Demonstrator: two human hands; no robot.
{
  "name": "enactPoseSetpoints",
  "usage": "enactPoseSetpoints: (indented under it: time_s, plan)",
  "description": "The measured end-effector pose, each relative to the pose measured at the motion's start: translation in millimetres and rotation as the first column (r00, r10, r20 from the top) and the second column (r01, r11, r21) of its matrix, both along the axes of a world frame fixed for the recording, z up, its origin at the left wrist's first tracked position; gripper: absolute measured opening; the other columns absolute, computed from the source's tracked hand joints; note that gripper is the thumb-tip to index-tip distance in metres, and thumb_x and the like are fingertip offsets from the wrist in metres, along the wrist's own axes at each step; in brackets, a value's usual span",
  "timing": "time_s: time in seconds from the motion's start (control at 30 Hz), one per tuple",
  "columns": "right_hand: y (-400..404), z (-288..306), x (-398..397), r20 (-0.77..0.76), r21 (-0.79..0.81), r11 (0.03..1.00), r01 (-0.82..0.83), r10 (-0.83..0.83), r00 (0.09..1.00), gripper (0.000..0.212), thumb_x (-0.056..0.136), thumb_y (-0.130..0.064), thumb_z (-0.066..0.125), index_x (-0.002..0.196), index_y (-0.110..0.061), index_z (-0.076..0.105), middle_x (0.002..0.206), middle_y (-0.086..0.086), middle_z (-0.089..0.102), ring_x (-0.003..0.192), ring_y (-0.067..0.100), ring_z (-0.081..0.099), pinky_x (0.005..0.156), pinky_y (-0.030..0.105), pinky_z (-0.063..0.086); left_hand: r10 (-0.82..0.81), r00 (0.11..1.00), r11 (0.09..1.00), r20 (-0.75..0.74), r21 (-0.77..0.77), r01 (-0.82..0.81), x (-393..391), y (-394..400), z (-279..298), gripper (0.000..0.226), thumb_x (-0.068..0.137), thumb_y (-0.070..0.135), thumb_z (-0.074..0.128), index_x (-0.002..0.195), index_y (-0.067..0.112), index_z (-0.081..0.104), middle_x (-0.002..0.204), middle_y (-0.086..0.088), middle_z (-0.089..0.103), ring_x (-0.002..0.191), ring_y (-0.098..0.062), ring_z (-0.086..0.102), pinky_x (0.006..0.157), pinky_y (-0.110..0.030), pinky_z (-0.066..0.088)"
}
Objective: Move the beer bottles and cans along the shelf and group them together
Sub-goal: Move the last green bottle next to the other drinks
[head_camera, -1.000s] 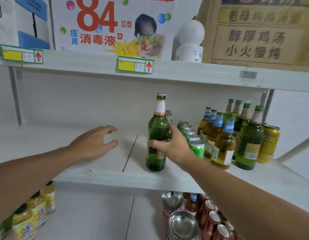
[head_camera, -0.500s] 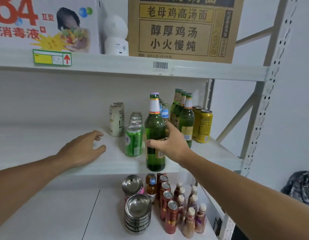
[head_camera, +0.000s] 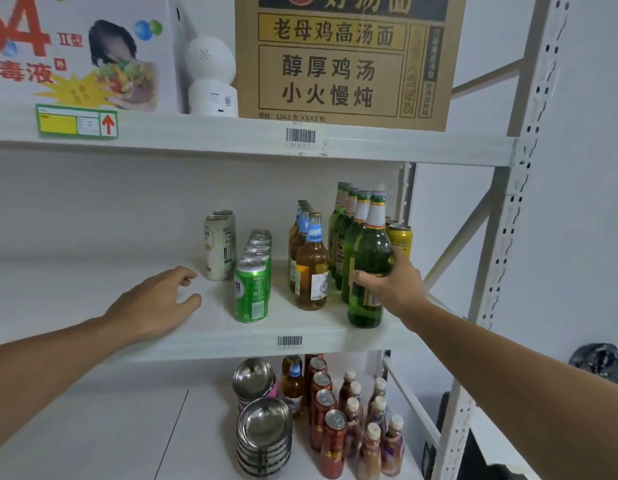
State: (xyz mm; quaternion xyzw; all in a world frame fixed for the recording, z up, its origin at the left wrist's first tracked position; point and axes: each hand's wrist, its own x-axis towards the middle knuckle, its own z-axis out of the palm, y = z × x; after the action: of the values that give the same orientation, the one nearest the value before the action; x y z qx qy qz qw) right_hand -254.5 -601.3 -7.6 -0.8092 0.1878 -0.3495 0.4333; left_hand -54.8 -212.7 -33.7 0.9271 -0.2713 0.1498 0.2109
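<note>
Fingers (head_camera: 364, 280) of right hand (head_camera: 392, 287) grip one green bottle (head_camera: 369, 271); left hand (head_camera: 155, 304) lies flat.

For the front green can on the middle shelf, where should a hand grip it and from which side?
Wrap the upright front green can round its mid-body from the front: cans queue directly behind it and amber bottles stand to its right, while the shelf edge before it is open.
</note>
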Motion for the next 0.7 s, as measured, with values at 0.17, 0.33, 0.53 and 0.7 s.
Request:
enactPoseSetpoints:
  time_s: [0.17, 0.33, 0.53, 0.7]
  plan:
    - [-12, -6, 10, -0.007, -0.056, 0.996, 0.066, -0.066, 0.998, 0.082, 0.077, -0.046, 0.093, 0.144, -0.025, 0.051, 0.119, -0.007, 0.071, 0.106, 0.021, 0.071, 0.086, 0.043, 0.065, 0.087, 0.992, 0.994, 0.096, 0.059, -0.093, -3, -2, -3, 0.051, 0.099, 0.059, 0.05, 0.144, 0.034, 0.05, 0.147, 0.015, 0.06, 0.131, -0.016, 0.059, 0.089, -0.039, 0.049]
    - [-15, -13, 21, -0.029, -0.104, 0.991, 0.089, -0.092, 0.995, 0.071, 0.077, -0.05, 0.091, 0.134, -0.027, 0.056, 0.107, -0.01, 0.072, 0.095, 0.015, 0.071, 0.075, 0.032, 0.062, 0.123, 0.984, 0.988, 0.131, 0.074, -0.134, -3, -6, -9, 0.052, 0.1, 0.057, 0.048, 0.144, 0.03, 0.05, 0.147, 0.01, 0.06, 0.129, -0.019, 0.058, 0.086, -0.04, 0.051]
    - [-16, -14, 22, -0.039, -0.12, 0.989, 0.087, -0.093, 0.995, 0.072, 0.08, -0.052, 0.089, 0.136, -0.026, 0.054, 0.11, -0.008, 0.072, 0.094, 0.016, 0.071, 0.063, 0.021, 0.052, 0.125, 0.986, 0.99, 0.107, 0.058, -0.132, -6, -4, -11, 0.053, 0.101, 0.055, 0.051, 0.146, 0.027, 0.049, 0.149, 0.007, 0.059, 0.131, -0.021, 0.058, 0.09, -0.042, 0.052]
    - [-12, -13, 22, -0.075, -0.069, 0.997, 0.029, -0.035, 0.997, 0.075, 0.082, -0.054, 0.087, 0.142, -0.024, 0.053, 0.12, -0.004, 0.071, 0.108, 0.022, 0.069, 0.089, 0.042, 0.064, 0.133, 0.986, 0.989, 0.099, 0.054, -0.139, -14, -3, -8, 0.053, 0.101, 0.054, 0.052, 0.146, 0.026, 0.049, 0.15, 0.007, 0.059, 0.132, -0.022, 0.058, 0.092, -0.043, 0.052]
